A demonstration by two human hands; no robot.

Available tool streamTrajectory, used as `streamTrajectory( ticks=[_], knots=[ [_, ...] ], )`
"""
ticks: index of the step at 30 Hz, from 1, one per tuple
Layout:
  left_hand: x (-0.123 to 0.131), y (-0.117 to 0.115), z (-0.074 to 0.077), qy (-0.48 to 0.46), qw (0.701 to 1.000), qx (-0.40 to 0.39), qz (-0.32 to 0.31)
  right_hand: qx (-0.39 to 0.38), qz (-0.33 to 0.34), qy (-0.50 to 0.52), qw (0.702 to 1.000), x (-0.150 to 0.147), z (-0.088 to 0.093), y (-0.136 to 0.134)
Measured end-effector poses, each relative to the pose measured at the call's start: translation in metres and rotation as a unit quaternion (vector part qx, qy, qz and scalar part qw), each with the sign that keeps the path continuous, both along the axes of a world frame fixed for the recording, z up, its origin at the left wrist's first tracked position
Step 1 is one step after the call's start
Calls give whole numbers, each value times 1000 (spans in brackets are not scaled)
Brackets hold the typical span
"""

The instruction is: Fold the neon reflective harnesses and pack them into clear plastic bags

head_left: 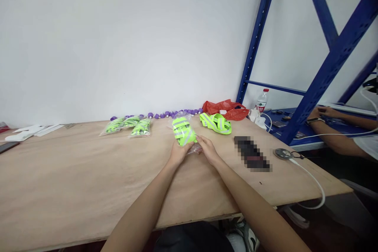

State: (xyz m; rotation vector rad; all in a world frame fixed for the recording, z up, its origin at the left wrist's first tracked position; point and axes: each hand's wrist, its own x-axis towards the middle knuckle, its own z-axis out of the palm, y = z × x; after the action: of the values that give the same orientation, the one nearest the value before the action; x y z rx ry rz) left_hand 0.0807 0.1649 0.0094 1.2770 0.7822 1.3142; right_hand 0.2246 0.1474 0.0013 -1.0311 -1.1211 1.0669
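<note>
Bagged neon strap pinched by both outstretched hands (left, right) over table

Both forearms are bare to the bottom edge of the frame, with no sleeve visible. The left hand and right hand carry no glove, ring or watch. At 6 o'clock, below the table edge, a white and black shoe shows beside dark clothing (details indistinct).

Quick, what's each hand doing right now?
Left hand: closed on the bagged neon strap.
Right hand: pinching the same bag's open end.
</note>
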Motion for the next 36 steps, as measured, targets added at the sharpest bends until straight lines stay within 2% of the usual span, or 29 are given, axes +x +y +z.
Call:
streamTrajectory(
  ticks=[5, 10, 15, 20, 27, 33, 36],
  knots=[
    [-3, 0, 1, 13, 999, 7, -34, -5, 31, -12, 999, 3, 2, -1],
    [-7, -2, 2, -5, 995, 10, -95, -18, 89, -84, 992, 7, 5, -4],
    [-8, -1, 1, 10, 994, 14, -109, -10, 64, -97, 993, 6, 0, -3],
    [-15, 4, 2, 77, 993, 21, -89, 11, 33, -101, 994, 3, 1, -6],
    [-30, 3, 12, 134, 980, 34, -141, 29, 10, -87, 996, -1, 5, -10],
    [-38, 4, 12, 212, 971, 44, -98, 29, -3, -79, 996, 1, 6, -10],
    [-38, 4, 10, 223, 969, 25, -103, 32, -10, -59, 998, 1, 6, -11]
  ],
)
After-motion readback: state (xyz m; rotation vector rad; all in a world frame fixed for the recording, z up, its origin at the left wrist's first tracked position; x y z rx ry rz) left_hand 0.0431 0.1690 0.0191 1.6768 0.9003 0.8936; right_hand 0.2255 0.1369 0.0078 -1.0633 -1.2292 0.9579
